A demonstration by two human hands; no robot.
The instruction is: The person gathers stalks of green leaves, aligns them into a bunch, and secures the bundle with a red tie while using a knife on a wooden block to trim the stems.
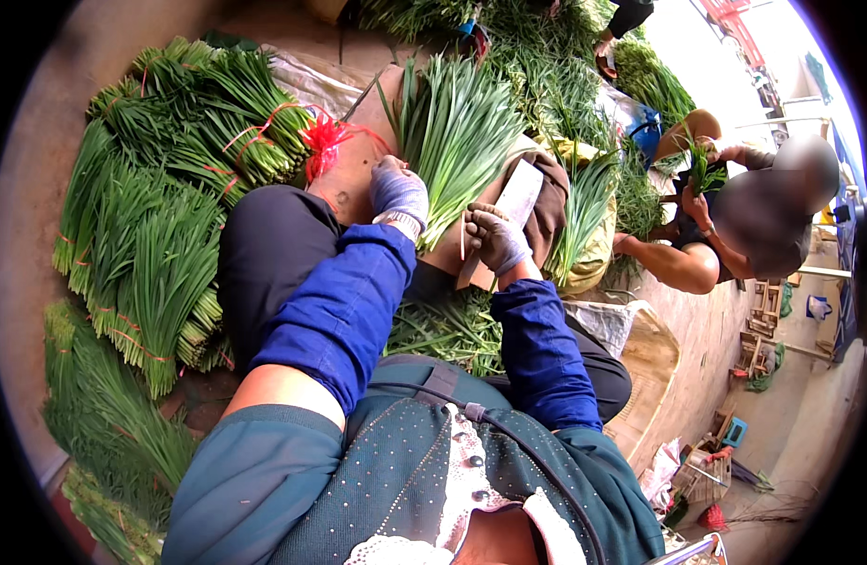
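A loose bunch of long green leaves, like garlic chives point(461, 132), lies across a wooden board point(353, 184) at my lap, pale stem ends toward me. My left hand point(400, 193), in a grey-purple glove, is closed at the left side of the bunch, where a red strand reaches its fingers. On the right of the stems, my gloved right hand point(497, 237) is pinched on a thin reddish tie point(462, 235). Beneath that hand is a broad-bladed knife point(522, 191); its wooden handle shows below. A cluster of red plastic ties point(325, 146) sits left of the bunch.
Tied bundles of chives point(151, 254) are piled at the left. Loose leaves point(443, 334) lie below the board. Another bunch point(584, 202) rests on a yellowish sack point(593, 259) at the right. A seated co-worker point(753, 212) holds greens there. Small wooden stools point(761, 311) stand farther right.
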